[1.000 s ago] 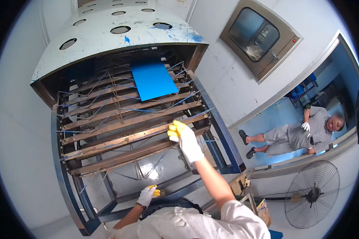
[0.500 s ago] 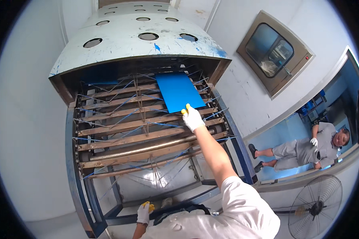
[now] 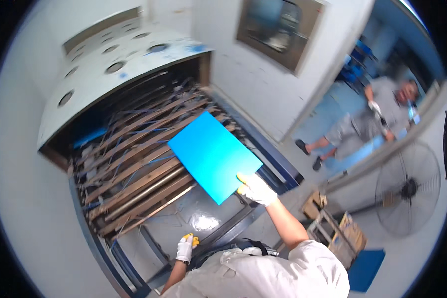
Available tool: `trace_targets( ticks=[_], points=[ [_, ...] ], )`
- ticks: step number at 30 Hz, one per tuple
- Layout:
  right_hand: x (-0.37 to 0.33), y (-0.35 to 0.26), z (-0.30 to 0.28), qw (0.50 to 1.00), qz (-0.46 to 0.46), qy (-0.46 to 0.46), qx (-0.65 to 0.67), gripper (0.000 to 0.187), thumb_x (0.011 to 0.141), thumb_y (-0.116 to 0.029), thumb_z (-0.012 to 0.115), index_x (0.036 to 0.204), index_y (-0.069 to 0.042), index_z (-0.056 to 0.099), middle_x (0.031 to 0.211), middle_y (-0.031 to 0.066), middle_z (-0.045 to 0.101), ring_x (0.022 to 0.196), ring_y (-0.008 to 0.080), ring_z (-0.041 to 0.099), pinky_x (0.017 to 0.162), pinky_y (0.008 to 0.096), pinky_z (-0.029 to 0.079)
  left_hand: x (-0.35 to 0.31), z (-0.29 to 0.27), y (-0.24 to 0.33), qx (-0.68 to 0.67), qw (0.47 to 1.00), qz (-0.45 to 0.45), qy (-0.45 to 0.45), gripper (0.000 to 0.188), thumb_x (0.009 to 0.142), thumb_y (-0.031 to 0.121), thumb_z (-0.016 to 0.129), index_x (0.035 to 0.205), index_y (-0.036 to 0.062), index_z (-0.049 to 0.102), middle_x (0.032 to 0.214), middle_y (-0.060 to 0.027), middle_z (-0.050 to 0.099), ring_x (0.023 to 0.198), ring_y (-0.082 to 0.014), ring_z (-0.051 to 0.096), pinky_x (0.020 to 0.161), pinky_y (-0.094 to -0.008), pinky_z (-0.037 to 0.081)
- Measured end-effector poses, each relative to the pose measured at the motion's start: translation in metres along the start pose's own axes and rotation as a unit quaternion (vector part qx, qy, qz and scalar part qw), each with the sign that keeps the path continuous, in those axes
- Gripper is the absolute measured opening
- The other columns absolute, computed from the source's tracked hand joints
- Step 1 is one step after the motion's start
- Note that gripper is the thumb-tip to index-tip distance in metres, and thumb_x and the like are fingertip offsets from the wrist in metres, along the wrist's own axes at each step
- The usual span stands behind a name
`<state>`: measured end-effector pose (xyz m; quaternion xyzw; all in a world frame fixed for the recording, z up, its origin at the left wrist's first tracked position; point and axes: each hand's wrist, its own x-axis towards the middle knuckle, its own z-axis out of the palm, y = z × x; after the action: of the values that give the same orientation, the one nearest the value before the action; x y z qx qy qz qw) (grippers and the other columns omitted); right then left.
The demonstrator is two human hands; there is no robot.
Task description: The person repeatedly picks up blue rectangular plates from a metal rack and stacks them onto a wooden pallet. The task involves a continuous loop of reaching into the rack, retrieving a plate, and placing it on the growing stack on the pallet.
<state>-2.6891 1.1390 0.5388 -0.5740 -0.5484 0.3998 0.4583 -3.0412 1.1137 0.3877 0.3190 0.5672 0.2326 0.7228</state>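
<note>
A flat, bright blue rectangular sheet (image 3: pixel 215 156) is pinched at its near right corner by my right hand (image 3: pixel 256 188), in a white glove with yellow fingertips. The sheet is tilted and extends over the near end of a slatted conveyor rack (image 3: pixel 154 164) with brown crossbars and thin wire supports. Low by my body, my left hand (image 3: pixel 186 248) wears the same kind of glove. Its fingers are loosely curled in, with nothing visible in them, and it touches neither sheet nor rack.
A pale machine hood (image 3: pixel 92 69) with round holes covers the rack's far end; another blue piece (image 3: pixel 89 138) shows under it. At right stand a wire fan (image 3: pixel 407 188), a cart with cardboard (image 3: pixel 345 236) and a dark blue panel (image 3: pixel 366 269). A person (image 3: pixel 377 116) is in the doorway.
My right hand has drawn the blue sheet off the rack's wires, nearer to me. My view has swung right, bringing the cart and dark blue panel into sight. My left hand stays low.
</note>
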Motion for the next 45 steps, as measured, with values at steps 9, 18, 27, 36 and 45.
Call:
trace_targets(
  ticks=[9, 18, 27, 36, 45],
  points=[
    [-0.292, -0.016, -0.094, 0.893, 0.162, 0.357, 0.223, 0.027, 0.080, -0.026, 0.059, 0.093, -0.003, 0.053, 0.064, 0.0001, 0.055, 0.050, 0.0065, 0.052, 0.042, 0.0173, 0.041, 0.007, 0.123, -0.007, 0.195, 0.959, -0.018, -0.207, 0.022, 0.084, 0.020, 0.050, 0.101, 0.0054, 0.051, 0.082, -0.0075, 0.059, 0.066, -0.0149, 0.059, 0.050, -0.0242, 0.048],
    [-0.567, -0.057, -0.096, 0.610, 0.212, 0.756, 0.112, 0.017, 0.077, -0.006, 0.048, 0.089, 0.006, 0.052, 0.063, 0.0110, 0.057, 0.045, 0.0166, 0.055, 0.037, 0.0255, 0.044, -0.027, 0.236, -0.031, 0.316, 0.872, -0.030, -0.374, 0.018, 0.086, 0.023, 0.048, 0.099, 0.0105, 0.051, 0.081, -0.0057, 0.059, 0.067, -0.0148, 0.057, 0.057, -0.0282, 0.047],
    [-0.747, -0.059, -0.128, 0.468, 0.492, 0.718, -0.156, 0.019, 0.078, -0.014, 0.050, 0.082, 0.005, 0.051, 0.068, 0.0163, 0.057, 0.049, 0.0215, 0.057, 0.043, 0.0314, 0.045, -0.100, 0.272, -0.072, 0.368, 0.853, -0.047, -0.367, 0.022, 0.085, 0.023, 0.049, 0.103, 0.0105, 0.052, 0.086, -0.0064, 0.060, 0.069, -0.0164, 0.060, 0.057, -0.0265, 0.048],
    [-0.815, 0.005, -0.090, 0.540, 0.614, 0.532, -0.222, 0.015, 0.074, -0.011, 0.054, 0.078, 0.003, 0.057, 0.072, 0.0160, 0.060, 0.057, 0.0255, 0.060, 0.047, 0.0342, 0.048, -0.137, 0.259, -0.106, 0.366, 0.868, -0.053, -0.331, 0.021, 0.084, 0.022, 0.050, 0.102, 0.0097, 0.052, 0.085, -0.0068, 0.061, 0.070, -0.0172, 0.060, 0.056, -0.0267, 0.049],
    [-0.788, -0.008, -0.087, 0.451, 0.542, 0.704, 0.090, 0.034, 0.076, -0.038, 0.054, 0.069, -0.005, 0.060, 0.065, 0.0138, 0.060, 0.062, 0.0254, 0.060, 0.055, 0.0361, 0.047, -0.187, 0.239, -0.129, 0.370, 0.869, -0.051, -0.323, 0.018, 0.084, 0.017, 0.051, 0.097, 0.0053, 0.054, 0.084, -0.0079, 0.061, 0.071, -0.0171, 0.060, 0.059, -0.0274, 0.051]
  ],
)
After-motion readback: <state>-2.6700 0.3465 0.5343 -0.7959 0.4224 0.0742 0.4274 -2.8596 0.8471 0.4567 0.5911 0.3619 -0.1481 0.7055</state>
